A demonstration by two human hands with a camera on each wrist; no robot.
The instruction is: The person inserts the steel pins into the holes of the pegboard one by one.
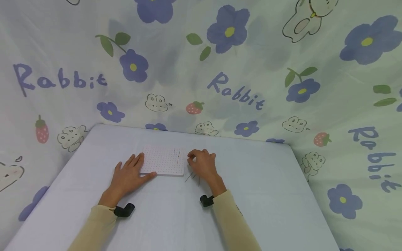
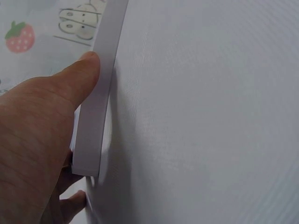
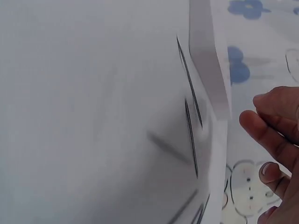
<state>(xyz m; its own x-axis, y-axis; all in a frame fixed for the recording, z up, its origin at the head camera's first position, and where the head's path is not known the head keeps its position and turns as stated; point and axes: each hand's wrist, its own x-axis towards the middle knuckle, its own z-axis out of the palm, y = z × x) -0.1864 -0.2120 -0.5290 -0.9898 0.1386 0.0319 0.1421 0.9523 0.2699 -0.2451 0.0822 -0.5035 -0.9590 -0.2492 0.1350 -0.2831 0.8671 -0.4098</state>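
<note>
A white board (image 1: 161, 164) dotted with rows of small holes lies on the table. Thin dark needle-like pins (image 1: 178, 157) stand near its right end. My left hand (image 1: 128, 176) rests at the board's near left corner, with fingers along the left end and the thumb (image 2: 81, 77) on the front side. Just past the right end hovers my right hand (image 1: 203, 165), its thumb and index fingertips close together. I cannot tell whether a pin is between them. Several loose dark needles (image 3: 192, 140) lie on the table below that hand.
A white cloth covers the table (image 1: 276, 195). Behind and beside it hangs a curtain (image 1: 176, 62) printed with flowers, rabbits and strawberries. Each wrist wears a small black camera, one on the left (image 1: 124, 210) and one on the right (image 1: 206, 201).
</note>
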